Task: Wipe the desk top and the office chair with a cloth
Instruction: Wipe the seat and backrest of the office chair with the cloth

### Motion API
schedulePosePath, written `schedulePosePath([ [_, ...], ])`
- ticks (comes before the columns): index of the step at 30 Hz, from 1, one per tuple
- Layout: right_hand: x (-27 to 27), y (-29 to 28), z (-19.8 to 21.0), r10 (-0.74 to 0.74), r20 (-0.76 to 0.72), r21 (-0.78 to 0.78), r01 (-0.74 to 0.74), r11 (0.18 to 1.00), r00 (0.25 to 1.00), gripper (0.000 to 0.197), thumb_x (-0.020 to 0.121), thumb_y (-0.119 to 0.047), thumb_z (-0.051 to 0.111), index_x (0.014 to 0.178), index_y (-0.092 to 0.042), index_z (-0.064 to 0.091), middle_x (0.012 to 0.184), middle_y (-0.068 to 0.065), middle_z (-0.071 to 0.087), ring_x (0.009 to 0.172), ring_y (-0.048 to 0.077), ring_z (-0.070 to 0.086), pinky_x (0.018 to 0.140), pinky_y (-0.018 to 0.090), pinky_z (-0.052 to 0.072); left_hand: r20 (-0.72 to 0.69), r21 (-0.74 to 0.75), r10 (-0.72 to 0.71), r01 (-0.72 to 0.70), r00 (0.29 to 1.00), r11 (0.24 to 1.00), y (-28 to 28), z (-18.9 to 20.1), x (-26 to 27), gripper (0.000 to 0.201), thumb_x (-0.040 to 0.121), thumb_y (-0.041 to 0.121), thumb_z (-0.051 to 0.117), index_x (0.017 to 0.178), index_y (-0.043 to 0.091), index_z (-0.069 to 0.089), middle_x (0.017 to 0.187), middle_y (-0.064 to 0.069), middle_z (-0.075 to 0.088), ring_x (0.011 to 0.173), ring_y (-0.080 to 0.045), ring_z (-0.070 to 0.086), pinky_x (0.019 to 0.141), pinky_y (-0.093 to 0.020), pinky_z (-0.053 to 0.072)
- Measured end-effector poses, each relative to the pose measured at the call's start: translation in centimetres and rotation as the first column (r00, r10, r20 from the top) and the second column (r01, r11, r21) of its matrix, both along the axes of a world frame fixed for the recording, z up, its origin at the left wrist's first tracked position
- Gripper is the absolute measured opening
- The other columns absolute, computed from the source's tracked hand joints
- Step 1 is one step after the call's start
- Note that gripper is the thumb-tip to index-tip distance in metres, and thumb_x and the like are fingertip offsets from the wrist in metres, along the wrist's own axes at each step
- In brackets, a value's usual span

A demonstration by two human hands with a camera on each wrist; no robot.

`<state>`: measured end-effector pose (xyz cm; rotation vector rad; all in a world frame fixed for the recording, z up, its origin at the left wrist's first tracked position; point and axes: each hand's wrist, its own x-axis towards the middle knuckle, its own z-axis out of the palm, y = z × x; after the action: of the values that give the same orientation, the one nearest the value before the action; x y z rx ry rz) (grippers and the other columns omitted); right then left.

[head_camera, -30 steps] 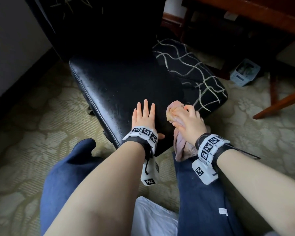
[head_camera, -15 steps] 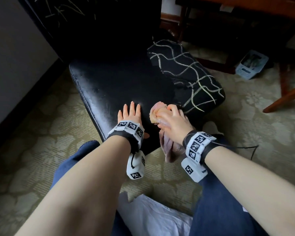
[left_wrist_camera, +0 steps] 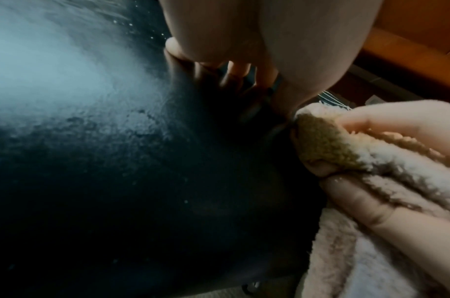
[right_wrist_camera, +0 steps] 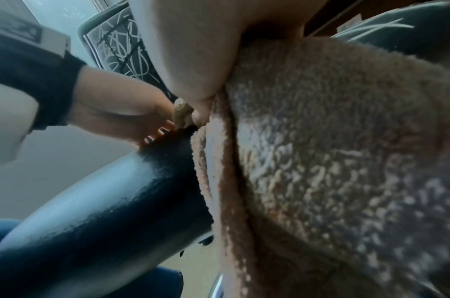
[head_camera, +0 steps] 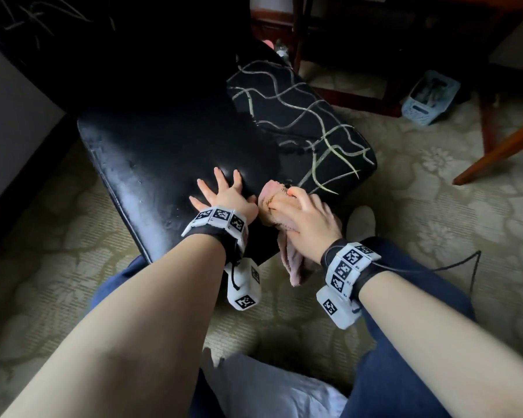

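The black leather chair seat (head_camera: 151, 152) lies in front of my knees. My left hand (head_camera: 224, 191) rests flat on its near right part, fingers straight and spread. Just to the right, my right hand (head_camera: 302, 212) grips a bunched pink fluffy cloth (head_camera: 274, 196) against the seat's near right edge; the cloth's tail (head_camera: 296, 260) hangs over the edge. In the left wrist view the cloth (left_wrist_camera: 346, 153) is pinched by the right hand's fingers (left_wrist_camera: 359, 203) beside the dark seat (left_wrist_camera: 116, 161). The right wrist view is filled by the cloth (right_wrist_camera: 333, 161) over the seat edge (right_wrist_camera: 104, 201).
A dark cushion with pale wavy lines (head_camera: 299, 125) lies on the seat's far right. The desk's wooden legs (head_camera: 501, 146) and a pale blue basket (head_camera: 429, 98) stand on the patterned carpet (head_camera: 435, 191) at the right. A wall (head_camera: 9, 122) runs along the left.
Both hands and the cloth have stayed close together on the seat's near right part while my head moved; the left hand's fingers have spread wider.
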<state>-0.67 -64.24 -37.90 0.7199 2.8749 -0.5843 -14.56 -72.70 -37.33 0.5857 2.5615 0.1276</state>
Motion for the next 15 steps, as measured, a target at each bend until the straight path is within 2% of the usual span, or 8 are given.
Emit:
schedulePosePath([
  [4,0.0,1.8,-0.5,-0.043,-0.02,0.008,0.043,0.999,0.999,0.052,0.086,-0.017,0.052,0.132,-0.041,0.045,0.147,-0.004,0.023,0.125,0.024,0.028,0.106,0.045,0.027,0.018,0.014,-0.006,0.005,1.0,1.0,-0.1,-0.1,-0.6,0.065,0.092,0.042,0.048,0.148,0.038,0.015,0.16,0.004,-0.007,0.144,-0.036,-0.013,0.11,-0.063,-0.005],
  [8,-0.2,5.0,-0.6,-0.212,-0.119,0.026,0.217,0.976,0.97,0.044,0.086,-0.021,0.055,0.129,-0.032,0.051,0.139,0.001,0.033,0.119,0.028,0.037,0.095,0.046,0.037,0.02,0.001,0.0,0.0,1.0,1.0,0.3,0.2,-0.9,0.065,0.092,0.043,0.052,0.148,0.038,0.018,0.159,0.002,-0.004,0.144,-0.037,-0.01,0.109,-0.065,0.001],
  [12,-0.8,7.5,-0.7,-0.422,-0.124,-0.043,0.42,0.907,0.898,0.043,0.089,-0.028,0.057,0.131,-0.033,0.048,0.14,0.001,0.033,0.121,0.032,0.037,0.1,0.049,0.038,0.054,-0.007,-0.014,0.014,0.998,1.0,0.5,0.2,-1.5,0.066,0.091,0.043,0.054,0.147,0.039,0.019,0.159,0.001,-0.005,0.143,-0.04,-0.009,0.108,-0.067,0.002],
  [15,-1.5,7.0,-0.6,-0.547,-0.109,-0.087,0.541,0.837,0.83,0.045,0.089,-0.028,0.058,0.132,-0.034,0.046,0.141,0.0,0.03,0.121,0.03,0.036,0.1,0.048,0.038,0.072,0.002,-0.004,0.004,0.997,1.0,0.4,0.0,-1.5,0.066,0.091,0.042,0.054,0.147,0.038,0.02,0.159,0.002,-0.006,0.143,-0.039,-0.012,0.108,-0.066,0.0],
])
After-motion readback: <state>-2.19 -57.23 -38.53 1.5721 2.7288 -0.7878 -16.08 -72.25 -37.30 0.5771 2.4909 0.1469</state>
